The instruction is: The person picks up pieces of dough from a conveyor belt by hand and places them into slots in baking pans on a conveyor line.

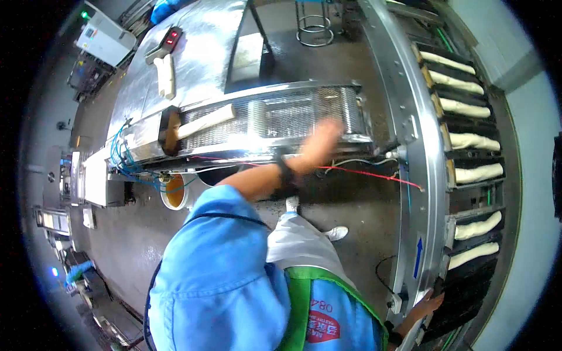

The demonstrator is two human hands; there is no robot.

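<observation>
Dough strip, pale and long, lies aslant at ten o'clock on the mesh conveyor belt, one end at the brown-edged opening of the machine. It looks soft, limp and fairly light, likely to stretch, dent or sag if pinched at one end, and perhaps a little tacky; it would best be taken from beneath with spread fingers near both ends. The left hand is over the belt's far part at about one o'clock, apart from the strip; motion blur hides its fingers, so how far open it is, and whether it has hold of anything, cannot be told. The right hand, at between four and five o'clock, is at the near edge of the dark trays, fingers reaching toward them; its grip is unclear. More dough strips lie in the trays from one to four o'clock.
</observation>
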